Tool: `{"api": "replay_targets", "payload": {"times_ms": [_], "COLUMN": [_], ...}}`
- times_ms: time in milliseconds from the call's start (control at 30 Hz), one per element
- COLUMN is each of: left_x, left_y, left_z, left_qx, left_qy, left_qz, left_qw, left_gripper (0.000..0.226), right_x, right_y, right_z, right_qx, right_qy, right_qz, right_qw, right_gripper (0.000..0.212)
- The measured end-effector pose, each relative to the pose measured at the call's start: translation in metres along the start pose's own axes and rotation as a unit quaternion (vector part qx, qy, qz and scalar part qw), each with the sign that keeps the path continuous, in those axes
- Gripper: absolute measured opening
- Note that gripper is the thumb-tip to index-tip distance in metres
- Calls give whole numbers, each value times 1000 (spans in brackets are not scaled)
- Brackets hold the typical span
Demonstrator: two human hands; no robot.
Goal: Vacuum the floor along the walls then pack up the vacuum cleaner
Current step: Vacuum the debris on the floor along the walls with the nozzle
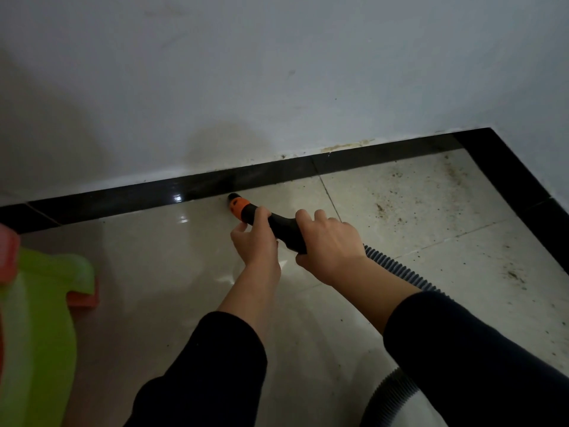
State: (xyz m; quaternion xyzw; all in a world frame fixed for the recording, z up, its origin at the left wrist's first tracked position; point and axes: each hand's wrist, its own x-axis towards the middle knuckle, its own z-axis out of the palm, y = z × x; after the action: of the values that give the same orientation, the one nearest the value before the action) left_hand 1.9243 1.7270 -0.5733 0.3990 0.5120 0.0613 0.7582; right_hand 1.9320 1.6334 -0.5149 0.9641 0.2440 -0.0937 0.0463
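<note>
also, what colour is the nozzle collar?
Orange collar on the black vacuum nozzle, clearest in the head view.

nozzle at skirting | hose right | stool left | debris far right

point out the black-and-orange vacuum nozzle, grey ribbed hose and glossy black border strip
black-and-orange vacuum nozzle (241,207): head view, orange collar
grey ribbed hose (400,269): head view, mid-stretch over the floor
glossy black border strip (123,199): head view, its left stretch
</note>
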Motion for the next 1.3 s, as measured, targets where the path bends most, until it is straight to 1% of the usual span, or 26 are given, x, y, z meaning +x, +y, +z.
{"api": "replay_targets", "payload": {"times_ms": [333,567,900,1300], "left_x": [7,-1,-11,-14], "left_y": [4,4,-8,-22], "left_z": [-8,5,25,54], "left_qx": [-5,-17,15,41], "left_qy": [29,13,-9,-60], "left_qz": [16,9,2,-9], "left_qw": [999,1000,1000,997], "left_gripper": [49,46,49,48], "right_x": [5,6,-2,-8], "right_y": [-13,-3,19,47], "right_z": [4,1,5,8], "right_qx": [14,4,12,8], "right_qy": [2,1,4,7], "right_qz": [-7,14,51,102], "right_qw": [1000,1000,999,995], "right_gripper": [50,50,49,48]}}
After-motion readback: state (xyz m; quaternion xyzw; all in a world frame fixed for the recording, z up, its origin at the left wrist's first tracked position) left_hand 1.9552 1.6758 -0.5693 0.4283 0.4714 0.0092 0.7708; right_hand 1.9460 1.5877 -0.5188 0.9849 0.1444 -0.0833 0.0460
